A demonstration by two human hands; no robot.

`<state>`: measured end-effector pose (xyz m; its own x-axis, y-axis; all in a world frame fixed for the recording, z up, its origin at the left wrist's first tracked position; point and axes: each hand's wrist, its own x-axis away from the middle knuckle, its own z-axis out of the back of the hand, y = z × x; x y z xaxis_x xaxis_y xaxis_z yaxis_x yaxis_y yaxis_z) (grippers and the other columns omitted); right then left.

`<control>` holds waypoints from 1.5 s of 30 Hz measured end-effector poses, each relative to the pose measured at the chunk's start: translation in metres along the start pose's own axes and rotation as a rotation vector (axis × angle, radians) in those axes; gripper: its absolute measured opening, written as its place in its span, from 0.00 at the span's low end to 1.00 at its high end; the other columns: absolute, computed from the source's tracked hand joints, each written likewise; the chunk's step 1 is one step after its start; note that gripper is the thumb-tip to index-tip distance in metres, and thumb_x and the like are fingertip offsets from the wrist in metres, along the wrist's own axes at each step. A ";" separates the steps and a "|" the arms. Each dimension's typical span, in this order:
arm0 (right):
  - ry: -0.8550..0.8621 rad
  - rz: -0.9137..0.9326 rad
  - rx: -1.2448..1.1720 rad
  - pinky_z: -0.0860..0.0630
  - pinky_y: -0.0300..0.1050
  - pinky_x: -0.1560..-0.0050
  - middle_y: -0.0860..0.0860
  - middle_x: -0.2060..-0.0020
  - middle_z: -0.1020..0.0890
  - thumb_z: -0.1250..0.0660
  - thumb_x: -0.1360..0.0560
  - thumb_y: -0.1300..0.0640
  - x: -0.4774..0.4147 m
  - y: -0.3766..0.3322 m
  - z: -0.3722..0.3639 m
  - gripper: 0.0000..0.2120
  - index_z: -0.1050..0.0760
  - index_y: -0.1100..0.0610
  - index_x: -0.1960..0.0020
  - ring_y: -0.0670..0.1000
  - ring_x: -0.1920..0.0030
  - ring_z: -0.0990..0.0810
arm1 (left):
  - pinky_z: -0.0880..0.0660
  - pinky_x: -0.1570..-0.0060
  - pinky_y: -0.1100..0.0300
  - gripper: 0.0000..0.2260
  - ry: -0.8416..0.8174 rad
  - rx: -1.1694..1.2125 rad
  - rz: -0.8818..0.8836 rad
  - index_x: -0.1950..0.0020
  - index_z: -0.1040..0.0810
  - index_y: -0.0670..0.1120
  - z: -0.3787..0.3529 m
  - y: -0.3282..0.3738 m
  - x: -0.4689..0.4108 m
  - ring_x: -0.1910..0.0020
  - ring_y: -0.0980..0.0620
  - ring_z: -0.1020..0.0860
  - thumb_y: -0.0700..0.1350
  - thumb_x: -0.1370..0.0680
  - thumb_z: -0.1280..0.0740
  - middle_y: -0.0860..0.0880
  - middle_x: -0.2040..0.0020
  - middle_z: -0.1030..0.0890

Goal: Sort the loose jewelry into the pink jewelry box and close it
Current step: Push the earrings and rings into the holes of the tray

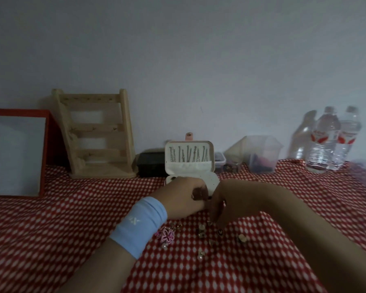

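Note:
The pink jewelry box [190, 163] stands open on the red dotted cloth, its upright lid hung with several thin chains. My left hand [185, 198], with a blue wristband, lies over the box's front tray with fingers curled; what they hold is hidden. My right hand [224, 205] reaches down beside it, fingertips at the cloth among the loose jewelry [202, 232]. A pink flower piece [167, 235] lies near my left wrist. Small earrings and charms are scattered in front of the box.
A wooden earring rack [97, 134] and a red-framed mirror [16, 153] stand at the back left. A black box [150, 163] sits beside the jewelry box. Clear plastic containers [260, 154] and water bottles [328, 140] stand at the back right.

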<state>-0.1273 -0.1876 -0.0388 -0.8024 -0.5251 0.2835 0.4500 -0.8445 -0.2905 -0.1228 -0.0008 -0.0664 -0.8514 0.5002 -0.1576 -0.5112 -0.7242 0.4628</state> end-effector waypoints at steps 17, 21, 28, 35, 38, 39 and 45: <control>0.399 0.083 -0.497 0.28 0.32 0.71 0.47 0.68 0.16 0.24 0.27 0.60 -0.016 0.012 0.011 0.03 0.16 0.56 0.54 0.40 0.74 0.23 | 0.20 0.62 0.58 0.07 0.104 0.709 0.221 0.45 0.20 0.45 -0.003 -0.010 -0.003 0.58 0.51 0.15 0.39 0.21 0.33 0.45 0.54 0.15; 0.376 0.131 -0.572 0.28 0.37 0.73 0.48 0.64 0.14 0.27 0.25 0.61 -0.036 0.014 0.023 0.02 0.16 0.56 0.53 0.43 0.73 0.24 | 0.22 0.66 0.61 0.10 0.180 0.833 0.271 0.39 0.20 0.43 0.004 -0.019 -0.011 0.60 0.53 0.16 0.41 0.18 0.37 0.45 0.49 0.16; 0.342 0.203 -0.786 0.29 0.39 0.76 0.53 0.63 0.15 0.26 0.25 0.63 -0.074 0.015 0.035 0.05 0.18 0.62 0.50 0.48 0.72 0.24 | 0.24 0.70 0.62 0.06 0.363 0.777 0.326 0.46 0.18 0.44 0.016 -0.035 -0.025 0.65 0.54 0.18 0.39 0.21 0.33 0.45 0.54 0.15; 0.354 0.094 -0.986 0.25 0.42 0.71 0.58 0.58 0.13 0.26 0.24 0.58 -0.093 0.004 0.037 0.08 0.16 0.64 0.52 0.51 0.68 0.21 | 0.23 0.69 0.58 0.06 0.550 0.629 0.257 0.53 0.19 0.48 0.018 -0.051 -0.033 0.67 0.53 0.20 0.38 0.21 0.33 0.48 0.63 0.18; 0.363 0.069 -1.031 0.25 0.42 0.70 0.57 0.59 0.13 0.25 0.25 0.59 -0.094 -0.003 0.036 0.09 0.16 0.65 0.51 0.49 0.69 0.21 | 0.22 0.64 0.64 0.09 0.621 0.536 0.182 0.55 0.20 0.52 0.015 -0.054 -0.032 0.63 0.59 0.19 0.38 0.22 0.33 0.52 0.60 0.18; 0.377 0.046 -1.028 0.24 0.42 0.70 0.57 0.59 0.13 0.25 0.26 0.60 -0.094 -0.005 0.035 0.08 0.16 0.65 0.52 0.50 0.69 0.21 | 0.23 0.62 0.68 0.10 0.634 0.500 0.158 0.56 0.21 0.53 0.014 -0.057 -0.032 0.61 0.61 0.20 0.37 0.22 0.32 0.53 0.59 0.18; 0.475 -0.081 -0.661 0.22 0.38 0.69 0.51 0.64 0.14 0.24 0.26 0.57 -0.100 -0.007 0.026 0.04 0.14 0.56 0.52 0.44 0.71 0.19 | 0.28 0.53 0.76 0.07 0.552 0.364 0.116 0.51 0.18 0.51 0.007 -0.079 -0.034 0.53 0.63 0.22 0.38 0.23 0.31 0.54 0.52 0.19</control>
<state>-0.0400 -0.1321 -0.0416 -0.9698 -0.2393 -0.0481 0.1790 -0.5633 -0.8066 -0.0525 0.0431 -0.0913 -0.8829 0.0421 -0.4676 -0.4229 -0.5040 0.7531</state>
